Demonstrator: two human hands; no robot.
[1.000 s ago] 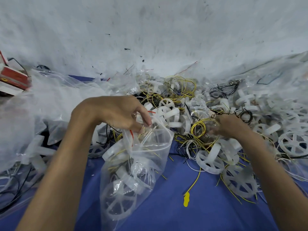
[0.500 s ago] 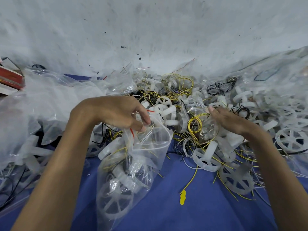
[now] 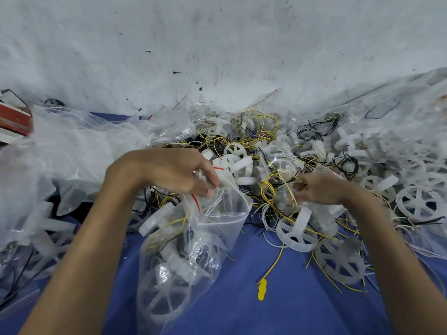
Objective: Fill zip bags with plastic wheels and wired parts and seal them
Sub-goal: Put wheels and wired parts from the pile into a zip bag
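Shifted since half a second earlier: right hand (image 3: 321, 189), now lower and nearer the clear plastic zip bag (image 3: 193, 238), fingers no longer stretched out but curled round a coil of yellow wire (image 3: 266, 187). Left hand (image 3: 169, 172) in the same place as before, pinching the bag's open rim beside its red strip, mouth gaping toward the right hand. Inside the bag: white spoked plastic wheels (image 3: 164, 303) at the bottom, thin wires above them. Just right of the bag: upright white wheel (image 3: 296, 230) on edge below the right hand, yellow wire across it. Behind and to the right of the bag: loose heap of wheels and yellow, black and white wires (image 3: 254, 136). Lower right of the bag: flat yellow tag (image 3: 262, 290) on a yellow lead, lying on the blue table (image 3: 278, 317). Left of the bag: mound of crumpled clear bags (image 3: 72, 153); beyond that, at the far edge, red-and-white box (image 3: 12, 119).
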